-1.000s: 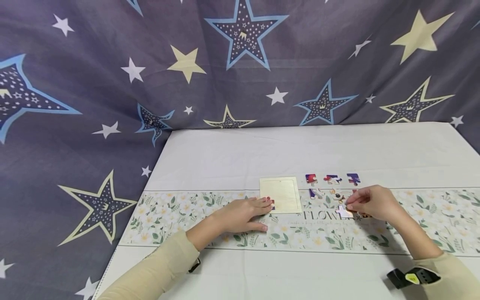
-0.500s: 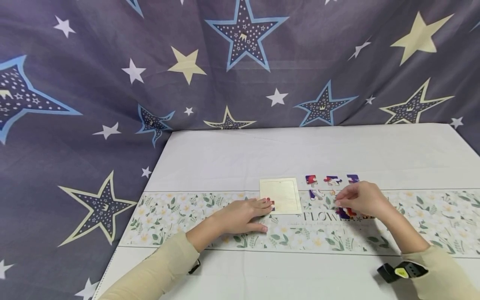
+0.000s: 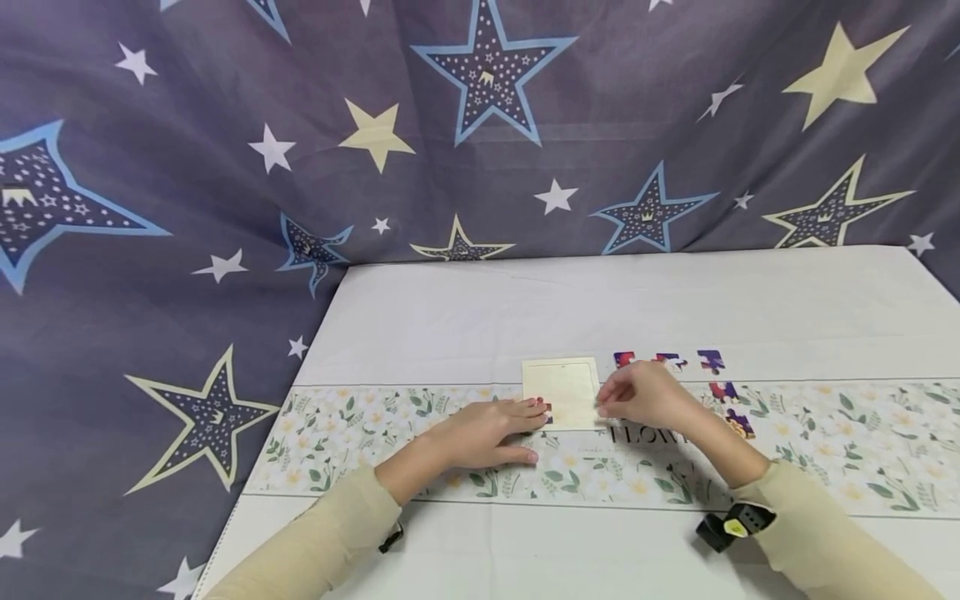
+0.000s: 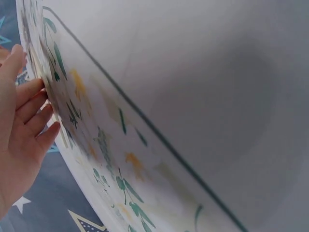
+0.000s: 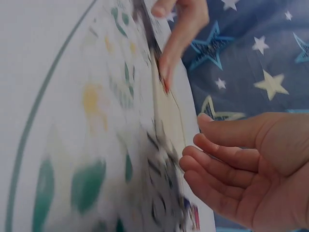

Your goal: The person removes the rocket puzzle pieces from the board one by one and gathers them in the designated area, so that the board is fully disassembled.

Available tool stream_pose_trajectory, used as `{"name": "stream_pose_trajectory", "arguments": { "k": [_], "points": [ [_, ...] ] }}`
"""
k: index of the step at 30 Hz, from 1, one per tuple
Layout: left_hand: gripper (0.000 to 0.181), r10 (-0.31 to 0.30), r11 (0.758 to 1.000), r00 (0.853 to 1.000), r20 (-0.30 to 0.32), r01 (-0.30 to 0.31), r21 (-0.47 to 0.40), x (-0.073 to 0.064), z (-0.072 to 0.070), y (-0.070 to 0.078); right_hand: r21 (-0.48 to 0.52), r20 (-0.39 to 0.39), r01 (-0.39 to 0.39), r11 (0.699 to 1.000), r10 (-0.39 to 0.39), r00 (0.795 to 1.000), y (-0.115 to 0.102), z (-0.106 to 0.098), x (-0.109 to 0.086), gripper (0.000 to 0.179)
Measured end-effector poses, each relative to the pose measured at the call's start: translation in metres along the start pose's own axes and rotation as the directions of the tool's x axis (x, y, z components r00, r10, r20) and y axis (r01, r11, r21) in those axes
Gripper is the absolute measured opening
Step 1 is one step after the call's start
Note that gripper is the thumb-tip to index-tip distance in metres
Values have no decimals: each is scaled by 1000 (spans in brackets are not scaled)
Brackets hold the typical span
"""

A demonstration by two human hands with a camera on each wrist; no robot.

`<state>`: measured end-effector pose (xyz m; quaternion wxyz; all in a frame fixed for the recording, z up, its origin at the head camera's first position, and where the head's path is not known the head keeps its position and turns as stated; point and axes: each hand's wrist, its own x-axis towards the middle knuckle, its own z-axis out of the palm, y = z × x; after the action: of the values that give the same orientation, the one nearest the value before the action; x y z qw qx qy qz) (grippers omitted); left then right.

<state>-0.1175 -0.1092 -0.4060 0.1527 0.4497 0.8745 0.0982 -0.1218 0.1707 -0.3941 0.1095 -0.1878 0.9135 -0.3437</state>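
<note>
My left hand (image 3: 491,433) lies flat, its straight fingertips on a red and purple puzzle piece (image 3: 548,412) in the near left corner of a pale square puzzle tray (image 3: 573,379). The fingers partly cover that piece. At the tray's right edge, my right hand (image 3: 648,396) has thumb and fingers brought together around a small pale puzzle piece, mostly hidden by the fingertips. In the right wrist view the right hand (image 5: 241,169) is curled beside the tray (image 5: 169,113); the piece does not show clearly there.
Several loose puzzle pieces lie right of the tray, among them a purple one (image 3: 710,360), a red and purple one (image 3: 723,391) and an orange one (image 3: 740,424). My right forearm covers others. A floral strip (image 3: 360,442) crosses the white table; a starry curtain (image 3: 510,192) hangs behind.
My right hand has moved left from the loose pieces to the tray's right edge, carrying the pale puzzle piece. My left hand stays on the tray.
</note>
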Motion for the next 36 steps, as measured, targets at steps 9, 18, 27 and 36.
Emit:
{"name": "stream_pose_trajectory", "arguments": {
  "k": [9,18,27,36],
  "points": [
    [63,40,999,999,-16,-39,36,0,0,0,34,92,68,997,-71,993,-18,27,24,16],
    [62,55,997,998,-20,-54,47,0,0,-1,-4,107,87,996,-86,990,-24,35,34,17],
    [54,50,999,997,-54,-49,21,1,-3,-4,-5,92,116,993,-115,989,-23,37,35,11],
    [64,-80,997,992,-100,81,12,12,-5,-15,-12,73,130,991,-129,989,-22,40,35,10]
  ]
}}
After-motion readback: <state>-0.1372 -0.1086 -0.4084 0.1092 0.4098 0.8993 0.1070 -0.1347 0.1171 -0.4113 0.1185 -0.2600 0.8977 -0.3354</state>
